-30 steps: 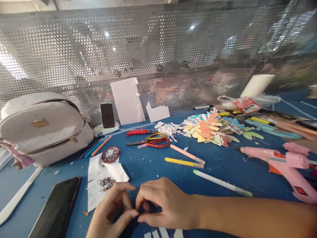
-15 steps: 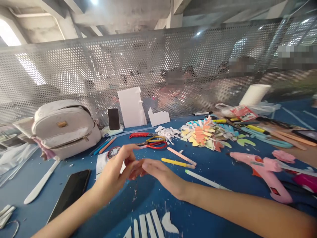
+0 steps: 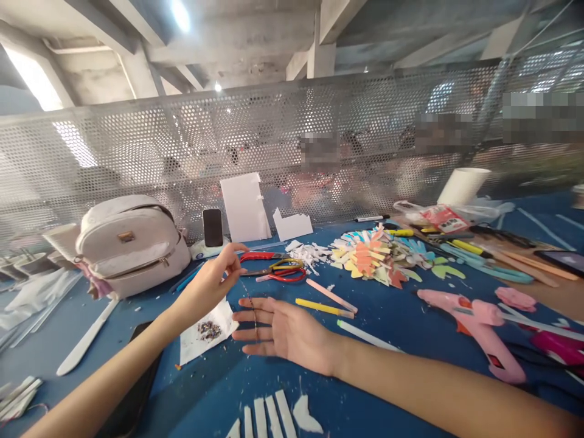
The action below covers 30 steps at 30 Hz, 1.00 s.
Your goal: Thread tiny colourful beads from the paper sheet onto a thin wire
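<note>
My left hand is closed in a pinch on the upper end of a thin beaded string. The string slants down across the fingers of my right hand, which is open, palm showing and fingers spread. Below my left hand, small mixed-colour beads lie heaped on a white sheet of paper. Red-handled scissors rest just beyond the fingers. A yellow marker, a pink marker and a white marker with a green tip lie beyond my right wrist.
A white backpack and an upright phone stand at the back left. My left forearm partly covers another phone. Cut paper pieces are piled at the back. A pink glue gun lies right; white strips lie in front.
My hands have moved apart. The left has risen with the string, and the right has spread its fingers with the palm in view. The beads on the paper are now uncovered.
</note>
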Available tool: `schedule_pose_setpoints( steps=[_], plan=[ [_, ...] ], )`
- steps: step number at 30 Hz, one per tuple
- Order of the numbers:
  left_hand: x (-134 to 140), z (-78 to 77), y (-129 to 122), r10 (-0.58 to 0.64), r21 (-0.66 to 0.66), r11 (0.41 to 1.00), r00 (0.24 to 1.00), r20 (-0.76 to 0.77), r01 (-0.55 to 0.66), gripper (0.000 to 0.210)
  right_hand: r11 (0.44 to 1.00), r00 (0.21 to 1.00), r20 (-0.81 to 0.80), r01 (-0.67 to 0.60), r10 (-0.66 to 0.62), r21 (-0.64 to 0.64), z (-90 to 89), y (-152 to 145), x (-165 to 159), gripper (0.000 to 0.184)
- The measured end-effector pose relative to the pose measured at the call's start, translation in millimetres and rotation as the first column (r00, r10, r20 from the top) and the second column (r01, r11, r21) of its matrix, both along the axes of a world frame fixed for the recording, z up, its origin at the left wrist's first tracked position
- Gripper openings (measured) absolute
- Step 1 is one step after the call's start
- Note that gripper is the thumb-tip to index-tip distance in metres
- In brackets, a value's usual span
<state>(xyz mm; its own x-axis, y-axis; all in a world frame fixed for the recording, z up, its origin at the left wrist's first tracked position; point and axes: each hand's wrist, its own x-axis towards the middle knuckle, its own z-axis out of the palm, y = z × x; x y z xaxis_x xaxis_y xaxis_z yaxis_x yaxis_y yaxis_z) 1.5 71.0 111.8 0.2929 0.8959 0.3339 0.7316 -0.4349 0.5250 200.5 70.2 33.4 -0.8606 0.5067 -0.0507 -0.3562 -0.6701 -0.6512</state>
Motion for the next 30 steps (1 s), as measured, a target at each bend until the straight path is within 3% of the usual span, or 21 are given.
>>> schedule_pose_setpoints(
  steps=[5,8,10,13,17,23,25,28,30],
  plan=[
    [-0.9,-4.5,4.6,0.011,-0.017,1.000,1.000,0.026,-0.010,0.033,1.000,0.999,0.039,0.018,-0.019,0.013,-0.4,-2.2,0.6,0.052],
    [2.8,-8.0,5.2,0.006,-0.034,0.999,0.999,0.036,-0.005,0.031,0.989,0.985,0.143,0.076,-0.095,0.129,-3.0,-0.8,-0.3,0.049],
    [7.4,-11.4,4.4,-0.007,-0.036,0.999,0.999,0.033,0.008,0.030,0.940,0.948,0.215,0.164,-0.234,0.300,-4.3,2.5,-1.3,0.044],
    [16.0,-18.0,2.0,-0.020,-0.058,0.998,1.000,0.016,0.021,0.032,0.812,0.888,0.183,0.279,-0.421,0.513,-5.2,10.7,-2.7,0.043],
    [26.5,-25.4,-1.1,-0.007,-0.138,0.990,1.000,0.013,0.009,0.032,0.769,0.874,0.176,0.284,-0.453,0.572,-7.3,21.8,-4.1,0.039],
    [30.0,-32.9,-13.2,0.052,-0.131,0.990,0.998,0.024,-0.048,0.032,0.690,0.839,0.171,0.288,-0.516,0.664,-19.0,25.3,-6.3,0.038],
    [23.8,-34.7,-20.1,0.053,-0.136,0.990,0.998,0.027,-0.049,0.032,0.677,0.842,0.190,0.250,-0.505,0.693,-24.1,24.7,-6.2,0.036],
    [3.0,-33.1,-28.8,0.067,-0.141,0.988,0.997,0.033,-0.062,0.030,0.603,0.833,0.196,0.191,-0.517,0.775,-31.6,25.6,-4.8,0.030],
    [-18.1,-30.2,-31.7,0.098,-0.147,0.985,0.994,0.054,-0.089,0.028,0.595,0.826,0.216,0.170,-0.521,0.786,-35.7,27.2,-4.0,0.030]
  ],
)
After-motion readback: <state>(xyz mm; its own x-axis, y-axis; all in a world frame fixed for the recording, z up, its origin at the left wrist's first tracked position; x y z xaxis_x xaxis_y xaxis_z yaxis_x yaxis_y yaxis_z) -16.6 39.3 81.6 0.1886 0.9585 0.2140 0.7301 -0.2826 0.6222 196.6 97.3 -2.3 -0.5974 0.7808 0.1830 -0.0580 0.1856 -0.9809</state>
